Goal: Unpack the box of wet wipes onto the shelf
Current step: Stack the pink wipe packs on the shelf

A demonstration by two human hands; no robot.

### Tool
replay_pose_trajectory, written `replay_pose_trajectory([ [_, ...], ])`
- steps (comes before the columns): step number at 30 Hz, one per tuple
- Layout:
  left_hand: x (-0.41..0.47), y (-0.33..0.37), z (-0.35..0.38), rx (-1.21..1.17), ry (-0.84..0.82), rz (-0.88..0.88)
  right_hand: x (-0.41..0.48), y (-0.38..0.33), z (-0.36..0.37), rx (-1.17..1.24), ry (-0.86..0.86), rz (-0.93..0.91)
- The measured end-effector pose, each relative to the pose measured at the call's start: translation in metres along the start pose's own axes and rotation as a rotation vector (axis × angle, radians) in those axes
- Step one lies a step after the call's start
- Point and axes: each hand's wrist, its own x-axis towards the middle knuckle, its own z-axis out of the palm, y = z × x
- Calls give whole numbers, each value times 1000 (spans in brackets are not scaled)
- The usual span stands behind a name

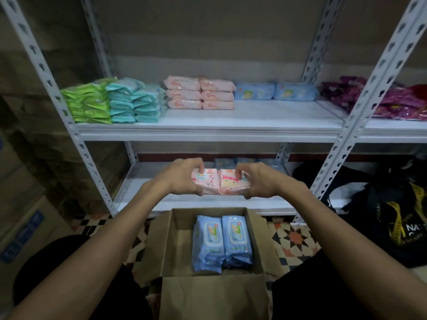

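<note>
Hovering side by side over the open cardboard box (172, 245), two pink packs (208, 181) are being held before the lower shelf (138, 183). The left hand (178, 177) is clamping one and the right hand (262, 182) the other. Two blue packs (221, 243) are lying inside the box.

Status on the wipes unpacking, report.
Left hand and right hand each grip a pink plastic wet-wipe pack, side by side, in front of the white lower shelf. Two blue wipe packs left in the brown cardboard box. Path clear.
</note>
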Motion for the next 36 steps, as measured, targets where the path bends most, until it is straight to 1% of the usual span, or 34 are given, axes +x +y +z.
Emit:
replay_pose_trajectory([
  [5, -9, 18, -51, 4, 94, 45, -6, -15, -46, -6, 66, -28],
  [8, -7, 23, -71, 17, 112, 55, -3, -20, -66, -37, 105, -64],
  [12, 2, 25, -94, 77, 117, 66, 5, -25, -88, -36, 143, -74],
  [18, 32, 18, -120, 173, 83, 44, 32, -25, -110, -15, 155, -55],
  [22, 63, 10, -129, 175, 31, -10, 59, -27, -121, -23, 155, -41],
  [25, 87, 5, -131, 222, 48, -9, 82, -25, -125, 3, 164, -30],
  [29, 116, -6, -127, 227, 74, -28, 114, -16, -126, 3, 187, 2],
  [36, 150, -26, -108, 232, 59, -127, 164, 1, -113, 71, 166, 23],
])
